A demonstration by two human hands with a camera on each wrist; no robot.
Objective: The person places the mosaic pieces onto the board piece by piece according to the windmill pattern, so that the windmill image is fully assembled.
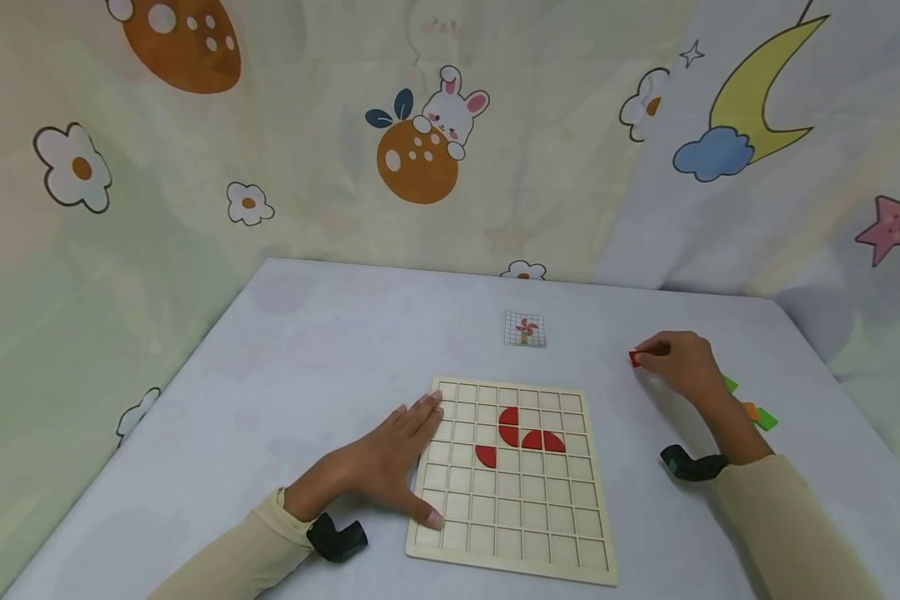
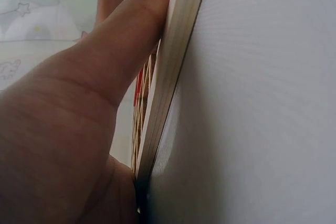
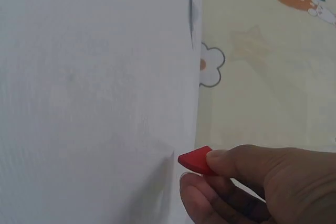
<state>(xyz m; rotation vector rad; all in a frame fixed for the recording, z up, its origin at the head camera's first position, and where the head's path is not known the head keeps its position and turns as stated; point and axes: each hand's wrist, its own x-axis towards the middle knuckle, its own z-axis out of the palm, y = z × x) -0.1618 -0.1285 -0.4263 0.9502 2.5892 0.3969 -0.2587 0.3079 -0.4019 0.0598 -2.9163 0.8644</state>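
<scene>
A wooden grid board (image 1: 525, 533) lies on the table with several red quarter-circle pieces (image 1: 486, 456) set in its squares. My left hand (image 1: 386, 458) rests on the board's left edge, fingers spread and thumb near the lower left corner. In the left wrist view the thumb (image 2: 131, 30) lies along the board's side (image 2: 170, 61). Over the table to the right of the board, my right hand (image 1: 678, 364) pinches a red piece (image 3: 197, 160) between thumb and fingers. Its pointed corner sticks out in the right wrist view.
A small printed card (image 1: 525, 329) with a pinwheel picture on a grid lies behind the board. Green pieces (image 1: 767, 418) and an orange piece (image 1: 751, 411) lie at the right, partly behind the right forearm. A patterned cloth (image 1: 307, 125) hangs beyond the table.
</scene>
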